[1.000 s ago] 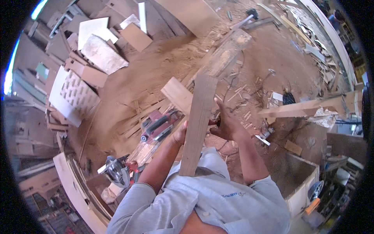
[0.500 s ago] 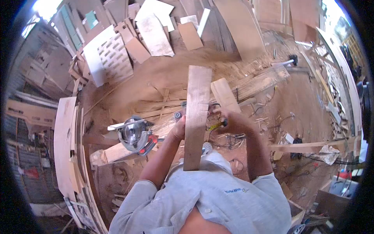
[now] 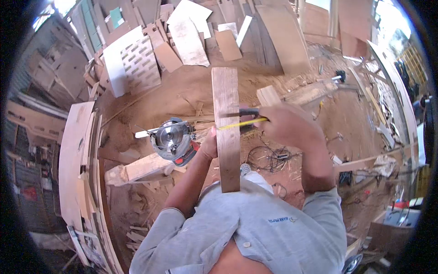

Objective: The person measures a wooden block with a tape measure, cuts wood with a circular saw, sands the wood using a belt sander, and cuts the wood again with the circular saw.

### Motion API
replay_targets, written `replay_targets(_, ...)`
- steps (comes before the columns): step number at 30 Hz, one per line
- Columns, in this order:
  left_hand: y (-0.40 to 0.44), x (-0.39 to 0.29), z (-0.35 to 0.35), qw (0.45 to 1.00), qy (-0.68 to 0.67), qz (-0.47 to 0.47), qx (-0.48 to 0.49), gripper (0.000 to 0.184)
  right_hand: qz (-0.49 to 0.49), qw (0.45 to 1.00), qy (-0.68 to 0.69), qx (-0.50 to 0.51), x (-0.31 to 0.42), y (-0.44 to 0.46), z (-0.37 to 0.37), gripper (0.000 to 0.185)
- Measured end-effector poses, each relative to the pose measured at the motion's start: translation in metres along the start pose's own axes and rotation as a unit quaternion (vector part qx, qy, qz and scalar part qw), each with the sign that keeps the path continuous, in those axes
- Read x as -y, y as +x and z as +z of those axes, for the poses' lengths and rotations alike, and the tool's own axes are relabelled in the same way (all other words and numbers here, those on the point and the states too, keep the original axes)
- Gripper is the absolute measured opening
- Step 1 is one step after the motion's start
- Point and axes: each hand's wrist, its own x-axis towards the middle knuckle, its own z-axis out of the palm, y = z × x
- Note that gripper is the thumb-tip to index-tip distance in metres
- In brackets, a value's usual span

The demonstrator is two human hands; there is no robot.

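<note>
A wooden board (image 3: 226, 157) stands lengthwise before my chest, its lower end against the grey shirt. My left hand (image 3: 210, 144) grips its left edge near the middle. Over to the right, my right hand (image 3: 287, 125) is closed around a yellow tape measure (image 3: 244, 123), whose strip lies across the board's face. A dark, slim tool (image 3: 248, 112) also sticks out of that hand over the board; its exact kind is hard to make out. The fingers of my right hand are partly hidden behind its back.
A circular saw (image 3: 172, 139) rests on a long timber (image 3: 146, 168) at the left. Cables (image 3: 269, 157) lie on the ground beyond my lap. Panels (image 3: 187, 39) lean at the back, and a stack of boards (image 3: 75, 169) stands at far left.
The tape strip now crosses the board, and my right hand has risen and moved nearer the board's upper half with the dark tool. The view has shifted slightly.
</note>
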Motion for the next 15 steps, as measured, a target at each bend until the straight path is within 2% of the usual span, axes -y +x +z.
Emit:
replay_targets(1,-0.002,0.002,0.002,0.999,-0.022,-0.022,-0.016,0.087,0.004,1.000,-0.024,-0.009,0.009,0.000,0.004,0.024)
replay_targets(3,-0.003,0.004,0.007,0.999,0.027,0.006,0.019,0.092,0.006,0.997,-0.075,-0.025,0.020,0.001,0.012,0.025)
replay_targets(8,-0.009,0.013,-0.012,0.993,0.058,0.051,0.091,0.108,0.059,0.996,-0.066,-0.015,0.011,-0.014,0.025,0.030)
replay_targets(10,-0.010,0.016,-0.015,0.995,0.036,0.031,0.086,0.115,0.075,0.996,-0.056,-0.011,0.011,-0.021,0.026,0.033)
replay_targets(15,-0.011,0.014,-0.001,0.989,0.104,0.040,0.097,0.121,0.092,0.994,-0.058,-0.013,0.017,-0.031,0.022,0.039)
